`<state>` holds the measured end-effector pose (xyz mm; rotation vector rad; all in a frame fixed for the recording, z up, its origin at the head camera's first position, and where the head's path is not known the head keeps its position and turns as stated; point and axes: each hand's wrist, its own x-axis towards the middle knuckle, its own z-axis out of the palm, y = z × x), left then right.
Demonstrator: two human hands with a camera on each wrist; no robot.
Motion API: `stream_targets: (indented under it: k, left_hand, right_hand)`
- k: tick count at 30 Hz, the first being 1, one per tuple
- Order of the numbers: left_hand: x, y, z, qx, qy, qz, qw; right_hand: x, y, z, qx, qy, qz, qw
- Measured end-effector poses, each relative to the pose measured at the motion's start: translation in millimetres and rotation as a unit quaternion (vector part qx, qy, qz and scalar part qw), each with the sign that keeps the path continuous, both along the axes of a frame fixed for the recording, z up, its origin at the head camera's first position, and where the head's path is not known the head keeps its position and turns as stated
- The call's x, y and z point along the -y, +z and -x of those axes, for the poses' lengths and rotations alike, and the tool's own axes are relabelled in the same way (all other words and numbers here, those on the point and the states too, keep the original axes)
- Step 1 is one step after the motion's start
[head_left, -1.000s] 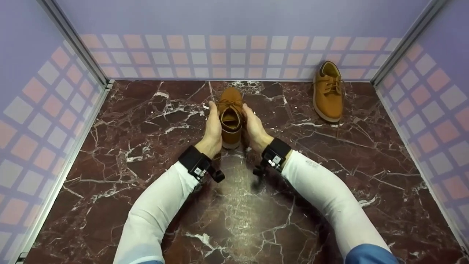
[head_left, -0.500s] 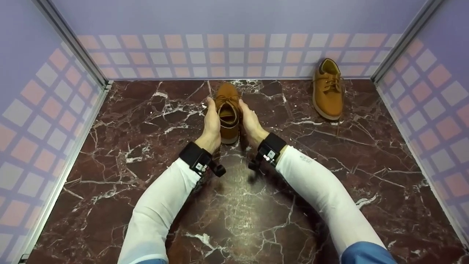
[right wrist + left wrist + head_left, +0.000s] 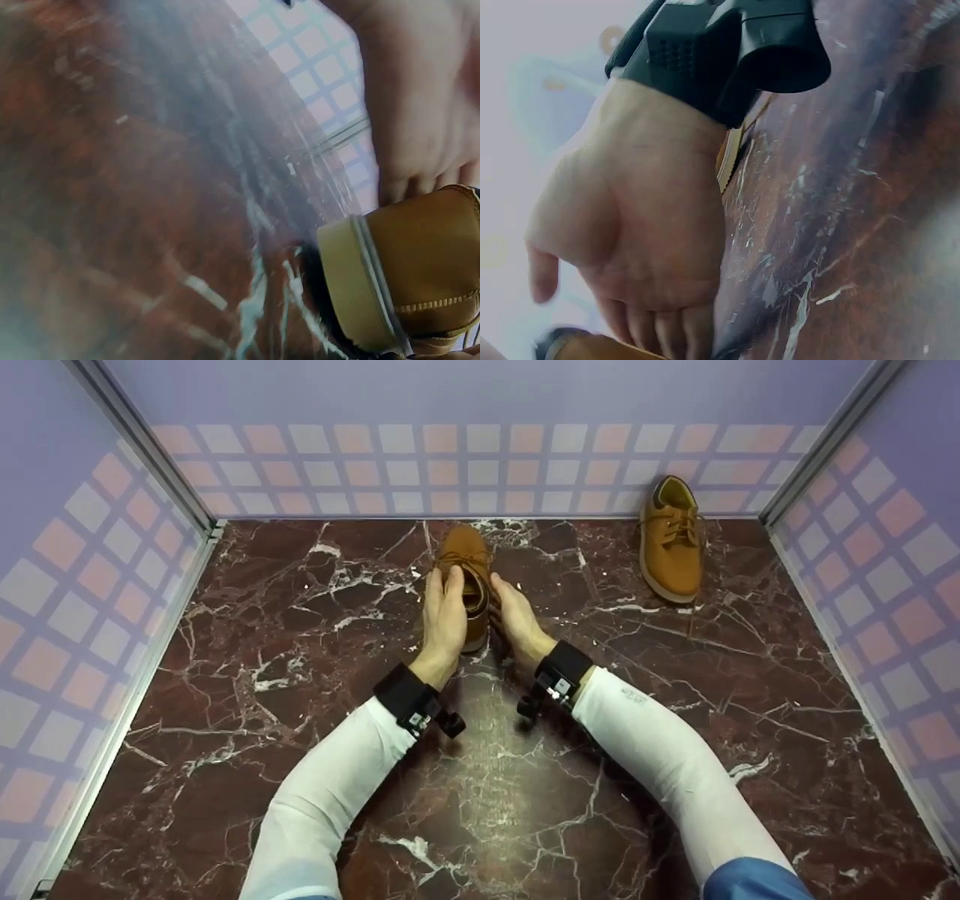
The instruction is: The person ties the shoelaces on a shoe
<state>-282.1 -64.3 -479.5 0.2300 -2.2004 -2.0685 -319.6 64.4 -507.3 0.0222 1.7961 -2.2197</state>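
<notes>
A tan lace-up shoe point(image 3: 465, 542) stands sole down on the marbled surface, toe pointing away from me, laces lying across its top. My left hand point(image 3: 444, 615) is at its left side, overlapping the edge of the opening in the head view. In the left wrist view that palm point(image 3: 656, 210) faces the camera with extended fingers, and a sliver of the shoe point(image 3: 592, 349) shows at the bottom. Along the shoe's right side lies my right hand point(image 3: 519, 619), its fingers fairly straight. The right wrist view shows the heel and pale sole of the shoe point(image 3: 420, 255) close by the fingers.
A matching tan shoe point(image 3: 671, 559) stands at the back right near the wall, toe toward me. Lilac panels with pink and white squares enclose the dark red marbled surface point(image 3: 300, 690) at the back point(image 3: 480, 397) and both sides. Black camera straps point(image 3: 405, 694) circle both wrists.
The shoe has shifted slightly away from me and to the left. My left hand has since moved rightward, from beside the shoe to over its left edge. The right hand has drawn slightly back.
</notes>
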Motion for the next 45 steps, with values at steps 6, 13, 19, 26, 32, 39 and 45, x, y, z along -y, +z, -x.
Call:
stream_targets:
  k: [6,13,19,26,32,39,45]
  left_hand:
    - [-11.6,16.4,-22.8,-0.136,-0.064,0.095,0.9841]
    - [-27.5,17.6,-40.0,-0.146,-0.169,0.136,0.9652]
    - [-34.8,1.5,-52.8,-0.133,-0.257,0.193,0.9378]
    - [-45.4,-13.1,-59.3,-0.117,-0.303,0.234,0.9163]
    - [-50.3,-19.3,-61.6,-0.107,-0.320,0.245,0.9088]
    - [-54.6,-21.7,-62.3,-0.087,-0.326,0.240,0.9104]
    - [-55.6,-23.4,-61.9,-0.078,-0.325,0.238,0.9119]
  right_hand:
    - [-19.8,7.7,-1.4,0.013,-0.018,0.010,1.000]
    - [-60.9,15.2,7.4,-0.016,-0.087,-0.050,0.995]
    - [-110.8,35.6,19.4,-0.073,-0.131,-0.175,0.973]
    - [-174.0,36.8,45.8,-0.140,-0.173,-0.356,0.907]
    - [-225.3,11.8,73.9,-0.129,-0.186,-0.468,0.854]
    - [-234.6,20.5,60.7,-0.070,-0.177,-0.513,0.837]
    - [-246.2,12.0,67.7,-0.056,-0.156,-0.551,0.818]
